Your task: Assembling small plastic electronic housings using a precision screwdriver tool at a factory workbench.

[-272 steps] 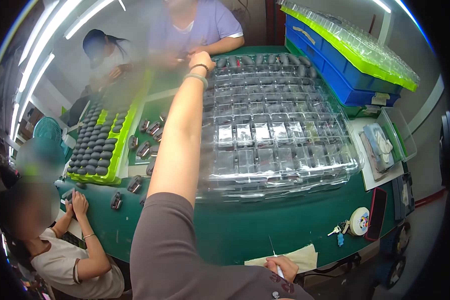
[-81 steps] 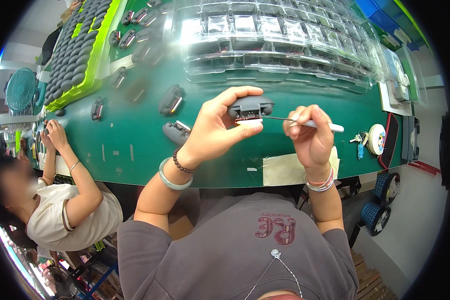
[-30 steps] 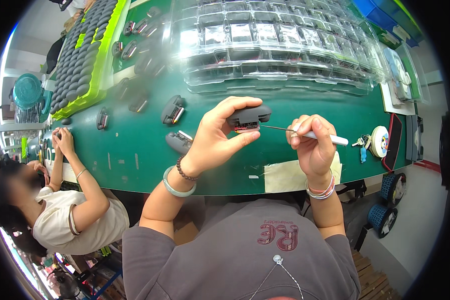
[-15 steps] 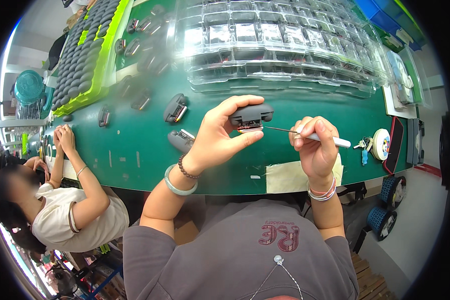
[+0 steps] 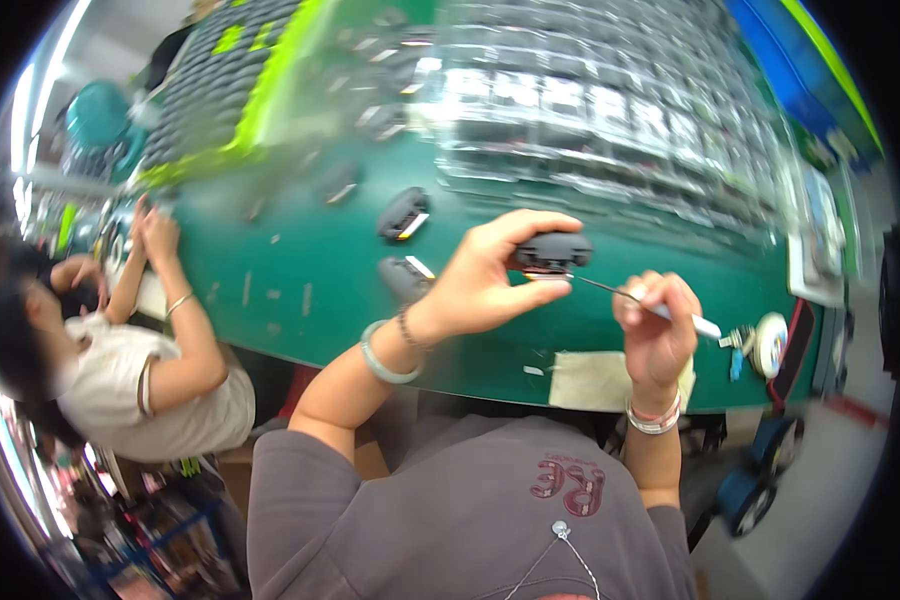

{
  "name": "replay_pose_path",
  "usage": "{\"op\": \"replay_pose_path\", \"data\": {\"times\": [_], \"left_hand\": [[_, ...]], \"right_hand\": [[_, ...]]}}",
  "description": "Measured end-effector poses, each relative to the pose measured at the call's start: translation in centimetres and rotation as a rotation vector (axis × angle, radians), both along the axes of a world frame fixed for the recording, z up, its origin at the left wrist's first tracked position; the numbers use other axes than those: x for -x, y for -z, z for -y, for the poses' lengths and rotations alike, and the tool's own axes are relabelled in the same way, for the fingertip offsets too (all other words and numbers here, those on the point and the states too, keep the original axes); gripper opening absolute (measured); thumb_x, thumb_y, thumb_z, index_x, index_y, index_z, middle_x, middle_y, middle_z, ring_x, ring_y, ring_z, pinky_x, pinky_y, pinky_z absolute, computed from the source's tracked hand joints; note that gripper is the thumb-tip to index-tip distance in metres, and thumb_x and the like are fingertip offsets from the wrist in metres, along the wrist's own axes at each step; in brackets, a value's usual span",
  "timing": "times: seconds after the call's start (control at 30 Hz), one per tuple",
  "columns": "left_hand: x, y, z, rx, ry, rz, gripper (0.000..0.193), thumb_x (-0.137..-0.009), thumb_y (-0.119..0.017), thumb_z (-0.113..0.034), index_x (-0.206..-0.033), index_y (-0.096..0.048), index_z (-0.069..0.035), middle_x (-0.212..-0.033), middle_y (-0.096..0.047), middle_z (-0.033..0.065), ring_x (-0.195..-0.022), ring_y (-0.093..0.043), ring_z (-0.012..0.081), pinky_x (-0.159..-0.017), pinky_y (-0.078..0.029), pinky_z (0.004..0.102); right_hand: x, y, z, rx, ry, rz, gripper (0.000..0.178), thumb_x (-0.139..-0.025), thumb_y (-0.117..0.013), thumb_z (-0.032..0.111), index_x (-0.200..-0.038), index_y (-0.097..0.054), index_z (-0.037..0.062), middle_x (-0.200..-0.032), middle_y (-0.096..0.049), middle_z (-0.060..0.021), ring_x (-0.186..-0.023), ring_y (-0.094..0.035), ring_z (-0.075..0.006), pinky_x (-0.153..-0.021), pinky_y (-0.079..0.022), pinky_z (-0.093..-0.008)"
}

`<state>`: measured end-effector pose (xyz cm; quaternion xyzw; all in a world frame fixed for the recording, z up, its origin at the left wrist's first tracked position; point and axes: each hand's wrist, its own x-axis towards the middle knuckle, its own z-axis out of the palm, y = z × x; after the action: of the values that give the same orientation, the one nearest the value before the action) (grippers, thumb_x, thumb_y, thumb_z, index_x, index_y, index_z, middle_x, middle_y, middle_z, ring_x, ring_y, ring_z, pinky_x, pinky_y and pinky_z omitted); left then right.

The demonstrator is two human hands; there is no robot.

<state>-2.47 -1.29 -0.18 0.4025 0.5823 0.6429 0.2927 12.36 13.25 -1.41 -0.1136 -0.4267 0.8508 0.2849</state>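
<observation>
My left hand [image 5: 477, 283] grips a dark grey rounded plastic device [image 5: 553, 247] between thumb and fingers. Its open side, with small electronic parts along the lower edge, faces me. In my right hand [image 5: 660, 325] is a thin tool with a white handle [image 5: 692, 322] and a long metal shaft, held like a pen. The tool's tip meets or nearly meets the device's lower right edge; blur hides whether they touch. Two similar devices, a farther one [image 5: 404, 214] and a nearer one [image 5: 407, 278], lie on the green table [image 5: 300, 330] left of my hand.
Stacked clear plastic trays [image 5: 610, 110] fill the table's far side. A yellow-green crate [image 5: 260, 110] holds rows of grey rounded pieces at far left. A cloth [image 5: 590, 380] lies by the near edge, keys [image 5: 738, 345] and a round white item [image 5: 770, 345] at right. A co-worker [image 5: 140, 350] sits at left.
The whole view has shifted and blurred, with the table scene sliding right in the picture. Both hands keep their hold, the tool's tip still at the device's edge.
</observation>
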Motion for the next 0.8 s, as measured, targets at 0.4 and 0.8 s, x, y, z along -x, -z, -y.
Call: {"op": "replay_pose_path", "data": {"times": [0.4,0.8], "left_hand": [[11.9,1.2,16.1,0.656,-1.01,-0.686,0.044,-0.074,-0.068,-0.029,-0.106,-0.055,-0.001,-0.1,-0.06,0.0197,-0.09,-0.059,0.0324,-0.079,-0.047,0.0365],[11.2,0.9,15.2,0.819,-1.056,-1.037,0.04,-0.072,-0.069,-0.021,-0.105,-0.059,-0.001,-0.103,-0.055,0.0157,-0.097,-0.05,0.0321,-0.084,-0.042,0.038]], "right_hand": [[-1.7,-0.8,0.4,-0.331,0.173,-0.071,0.044,-0.088,-0.045,0.035,-0.091,-0.059,-0.0063,-0.074,-0.054,-0.014,-0.065,-0.053,-0.0199,-0.057,-0.044,-0.0293],[-9.1,2.5,2.9,-0.829,0.279,0.398,0.026,-0.088,-0.046,0.016,-0.097,-0.058,-0.0048,-0.094,-0.055,-0.0133,-0.068,-0.054,-0.0161,-0.062,-0.044,-0.0256]]}}
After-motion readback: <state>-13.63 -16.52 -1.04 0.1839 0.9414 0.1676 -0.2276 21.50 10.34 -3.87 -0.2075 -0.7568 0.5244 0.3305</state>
